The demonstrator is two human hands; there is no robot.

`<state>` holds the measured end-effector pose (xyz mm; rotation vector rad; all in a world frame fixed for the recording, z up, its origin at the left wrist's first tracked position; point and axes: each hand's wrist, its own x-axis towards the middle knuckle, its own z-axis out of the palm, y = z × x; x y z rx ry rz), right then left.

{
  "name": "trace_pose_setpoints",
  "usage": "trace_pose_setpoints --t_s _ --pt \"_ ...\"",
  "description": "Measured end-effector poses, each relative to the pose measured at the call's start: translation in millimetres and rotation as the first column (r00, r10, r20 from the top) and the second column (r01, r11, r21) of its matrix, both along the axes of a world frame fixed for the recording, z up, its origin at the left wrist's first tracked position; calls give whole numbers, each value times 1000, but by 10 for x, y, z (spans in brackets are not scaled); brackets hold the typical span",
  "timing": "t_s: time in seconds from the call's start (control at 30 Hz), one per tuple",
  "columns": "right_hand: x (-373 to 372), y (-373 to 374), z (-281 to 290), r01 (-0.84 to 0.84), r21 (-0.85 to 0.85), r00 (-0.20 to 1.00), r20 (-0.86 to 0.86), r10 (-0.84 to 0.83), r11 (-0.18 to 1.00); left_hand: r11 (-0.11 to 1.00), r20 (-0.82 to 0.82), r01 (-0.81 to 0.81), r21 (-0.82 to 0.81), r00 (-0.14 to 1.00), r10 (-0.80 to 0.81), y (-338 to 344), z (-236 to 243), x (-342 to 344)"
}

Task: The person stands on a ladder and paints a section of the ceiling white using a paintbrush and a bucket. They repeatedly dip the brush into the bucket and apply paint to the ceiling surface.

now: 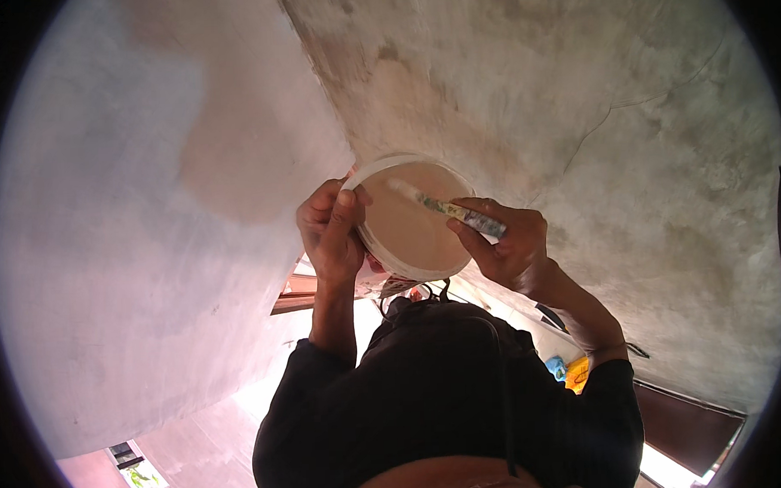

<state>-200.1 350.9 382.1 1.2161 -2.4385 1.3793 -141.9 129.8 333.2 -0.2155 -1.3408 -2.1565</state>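
Note:
A round white bucket [372, 169] is held up in front of my chest, tilted so that I look into it. Pinkish-beige paint or a similar liquid [407, 228] shows inside. My left hand [331, 224] grips the bucket's left rim, thumb on top. My right hand [513, 247] is closed round the mottled, paint-stained handle of what looks like a paintbrush [445, 209]. Its pale tip points up and left over the inside of the bucket. I cannot tell whether that tip touches the liquid.
Two walls meet at a corner beyond the bucket: a pale wall [107, 254] with a darker patch on the left, a blotchy, cracked grey wall [629, 175] on the right. A yellow item [577, 374] and a blue one [556, 367] lie below my right forearm. A dark brown panel [689, 427] stands lower right.

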Motion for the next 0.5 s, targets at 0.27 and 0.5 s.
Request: trace_pose_setpoints --t_s 0.27,0.5 --pt "-262 -19 -219 -103 -370 514 775 368 923 986 32 -161 -43 986 162 60 83 -4" --pt "-180 -112 -285 -179 -51 977 112 184 982 995 21 -85 -61 996 86 2 43 96"
